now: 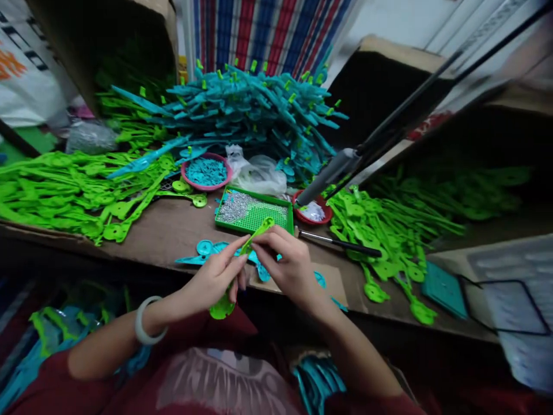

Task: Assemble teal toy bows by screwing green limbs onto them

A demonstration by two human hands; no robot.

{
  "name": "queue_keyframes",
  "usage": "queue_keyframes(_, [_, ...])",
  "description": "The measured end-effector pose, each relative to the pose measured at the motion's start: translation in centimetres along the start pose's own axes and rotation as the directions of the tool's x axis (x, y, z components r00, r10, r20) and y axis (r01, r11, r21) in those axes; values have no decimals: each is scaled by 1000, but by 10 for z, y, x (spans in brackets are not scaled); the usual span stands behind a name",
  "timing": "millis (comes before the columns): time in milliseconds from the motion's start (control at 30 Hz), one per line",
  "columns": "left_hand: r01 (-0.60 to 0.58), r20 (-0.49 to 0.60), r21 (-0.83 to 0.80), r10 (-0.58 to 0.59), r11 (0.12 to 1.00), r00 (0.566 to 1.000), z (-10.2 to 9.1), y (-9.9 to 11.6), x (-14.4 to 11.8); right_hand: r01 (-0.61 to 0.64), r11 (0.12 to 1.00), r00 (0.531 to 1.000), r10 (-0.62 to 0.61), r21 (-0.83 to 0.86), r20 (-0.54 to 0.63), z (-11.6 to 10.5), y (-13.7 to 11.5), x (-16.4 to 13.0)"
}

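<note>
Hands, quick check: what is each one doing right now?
Left hand: closed on the green plastic piece, gripping its lower part.
Right hand: fingers pinched on the same piece's upper part.

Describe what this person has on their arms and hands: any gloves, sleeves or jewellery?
No gloves: both the left hand and the right hand are bare. A smooth, pale, rounded bangle circles the left wrist. Dark red short sleeves cover only the upper arms, leaving the forearms uncovered. No rings or watch show.
</note>
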State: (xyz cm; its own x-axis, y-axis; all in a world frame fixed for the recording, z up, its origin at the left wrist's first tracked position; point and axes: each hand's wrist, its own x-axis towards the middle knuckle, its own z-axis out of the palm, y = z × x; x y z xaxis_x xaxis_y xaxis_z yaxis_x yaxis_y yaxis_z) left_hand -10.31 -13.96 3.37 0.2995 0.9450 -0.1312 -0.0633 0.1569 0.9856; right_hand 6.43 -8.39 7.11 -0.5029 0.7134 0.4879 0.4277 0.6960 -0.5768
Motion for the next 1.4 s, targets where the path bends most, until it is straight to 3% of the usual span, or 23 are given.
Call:
queue_keyframes(167, [-13,-5,142,14,990,1000,5,-4,5,-77,995,994,82,67,-68,9,2,-12])
queue_keyframes(233, [-76,-76,251,98,965,992,7,-6,5,-190,964,972,211,184,-103,15,4,-16])
queue_keyframes(267, [-117,-120,320,162,940,979,9,-6,6,-268,915,946,309,302,-98,19,5,-18])
queue_keyframes(333, [-194,-185,456,305,869,934,11,-9,7,-395,707,871,492,586,-7,27,8,-23])
queue_keyframes(400, [-257,-198,560,428,788,882,13,-13,8,-435,490,820,563,755,107,33,9,-27])
queue_keyframes(433, [-283,-189,605,480,744,857,14,-15,9,-432,468,817,565,771,115,35,9,-28])
queue_keyframes(467, [-307,-177,648,530,697,829,15,-18,9,-415,521,827,558,746,70,37,8,-30])
queue_keyframes(533, [-344,-145,725,620,597,771,15,-24,9,-336,747,868,482,573,-119,39,6,-32])
queue_keyframes(600, [-362,-115,780,685,510,719,15,-29,9,-205,930,909,297,306,-292,41,3,-33])
queue_keyframes(667, [-362,-101,805,710,470,697,16,-31,8,-86,989,924,125,123,-361,42,2,-34])
queue_keyframes(733, [-351,-108,813,713,465,693,16,-32,7,-43,994,935,74,97,-348,42,3,-34])
queue_keyframes(900, [-306,-159,820,707,483,689,18,-33,6,-86,967,962,143,241,-231,37,7,-30])
queue_keyframes(1000, [-303,-159,820,701,486,696,18,-31,7,-82,973,962,133,216,-238,36,9,-29])
queue_keyframes(1200, [-302,-138,793,639,528,756,15,-26,6,110,993,957,-114,-32,-267,43,19,-38])
queue_keyframes(1300, [-297,-111,804,621,515,776,15,-29,5,-34,991,961,69,132,-269,43,22,-41])
queue_keyframes(1400, [-279,-92,827,606,489,790,18,-36,3,-239,885,924,334,400,-185,43,22,-43])
